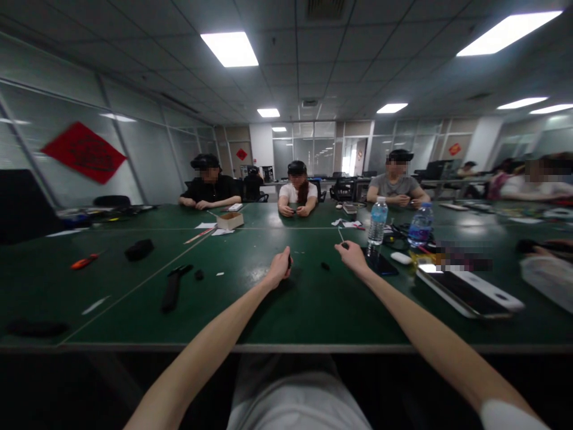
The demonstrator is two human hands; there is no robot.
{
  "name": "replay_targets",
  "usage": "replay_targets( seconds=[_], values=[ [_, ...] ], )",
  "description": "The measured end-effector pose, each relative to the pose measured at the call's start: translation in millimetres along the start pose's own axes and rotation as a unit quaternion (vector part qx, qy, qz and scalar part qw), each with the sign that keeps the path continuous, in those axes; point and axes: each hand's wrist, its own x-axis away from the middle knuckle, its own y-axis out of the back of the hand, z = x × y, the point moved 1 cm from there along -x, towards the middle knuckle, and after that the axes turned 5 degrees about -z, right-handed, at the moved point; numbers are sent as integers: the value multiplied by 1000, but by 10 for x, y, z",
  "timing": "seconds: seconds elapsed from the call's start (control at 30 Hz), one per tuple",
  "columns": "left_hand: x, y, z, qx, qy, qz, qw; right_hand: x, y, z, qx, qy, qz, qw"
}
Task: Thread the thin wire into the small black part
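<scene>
On my feed the left hand [278, 267] sits over the middle of the green tabletop [107, 280], back from its near edge, with its fingers [283, 264] curled tight around a small dark object [289, 261], of which only a sliver shows past the fist, so I can't tell what it is. The right hand [353, 257] is out to that side, its fingers [345, 248] drawn narrow on a small dark piece [344, 245], with a thin pale stem [341, 236] rising from the pinch. As I read it, the step in hand is holding these two small items apart, just over the tabletop, and any move from here calls for fine fingertip control, since the left one is buried in the fist. A small black piece [324, 266] lies between the hands, and beyond the right hand stand a clear water bottle [378, 221] and a blue-tinted bottle [419, 226], near a white-cased tablet [470, 291]. Toward the left end lie a long black strap [172, 289], a black pouch [139, 249] and an orange-handled screwdriver [85, 261]. A cardboard box [230, 220] sits further up the tabletop, and three co-workers [298, 192] sit along the far edge, their hands at their own places.
</scene>
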Motion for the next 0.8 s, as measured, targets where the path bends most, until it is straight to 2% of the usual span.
replay_targets(
  seconds=[0.1,0.3,0.43,0.6,0.8],
  values=[
    [-13,23,-4,-3,1,4,1000,-35,-21,-67,107,37,-6,993],
    [-31,23,46,-29,-36,27,999,50,-224,-77,195,112,123,967],
    [-36,6,76,-56,-75,50,994,108,-281,0,238,130,140,952],
    [11,-18,50,-83,-107,78,988,186,-313,124,189,167,116,961],
    [179,-64,-51,-133,-171,113,970,377,-381,290,107,206,85,969]
  ],
)
